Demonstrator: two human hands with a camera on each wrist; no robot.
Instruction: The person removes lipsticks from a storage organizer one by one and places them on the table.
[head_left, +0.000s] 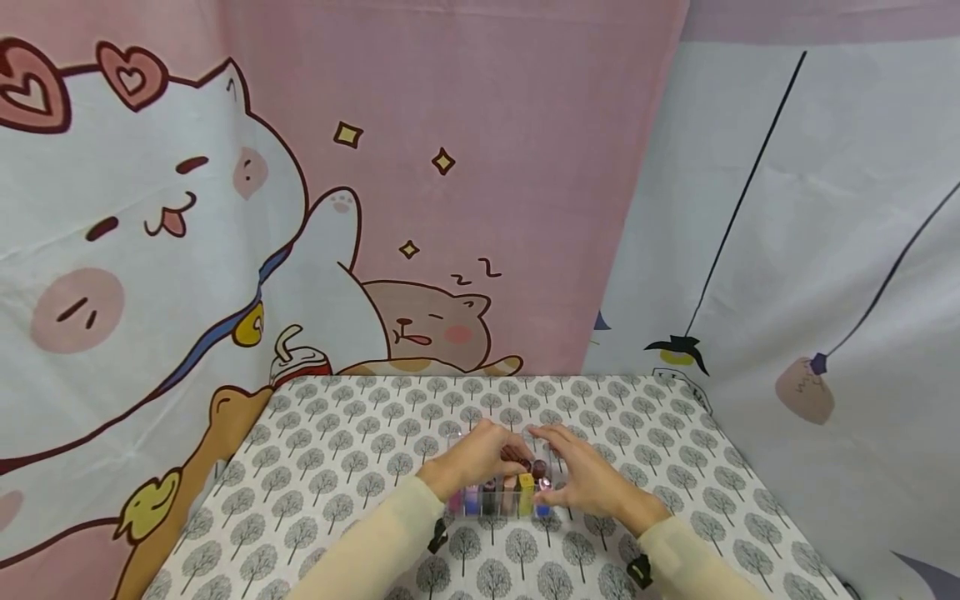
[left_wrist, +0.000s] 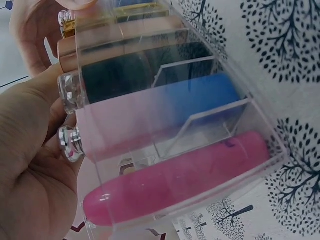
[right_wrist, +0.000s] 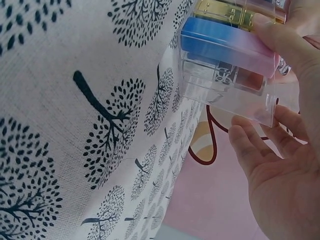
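Observation:
A clear plastic organizer [head_left: 498,505] stands on the table, holding a front row of lipstick tubes. From the left come a magenta tube [left_wrist: 175,180], a pink-and-blue one [left_wrist: 160,115], a black one [left_wrist: 135,72], a rose-gold one [head_left: 509,493], a gold one [head_left: 527,493] and another blue-and-pink one [right_wrist: 225,45]. My left hand [head_left: 491,448] reaches over the organizer, thumb near the rose-gold tube and dark round caps [head_left: 539,468]; its fingertips are partly hidden. My right hand [head_left: 583,472] spans the right end, fingers spread, thumb right at the gold and blue-and-pink tubes.
A white cloth printed with grey trees [head_left: 360,450] covers the table. Behind it hangs a pink curtain [head_left: 525,208] with cartoon cats, and a pale curtain [head_left: 750,250] runs along the right. A square-windowed compact [right_wrist: 235,75] lies within the organizer's right end.

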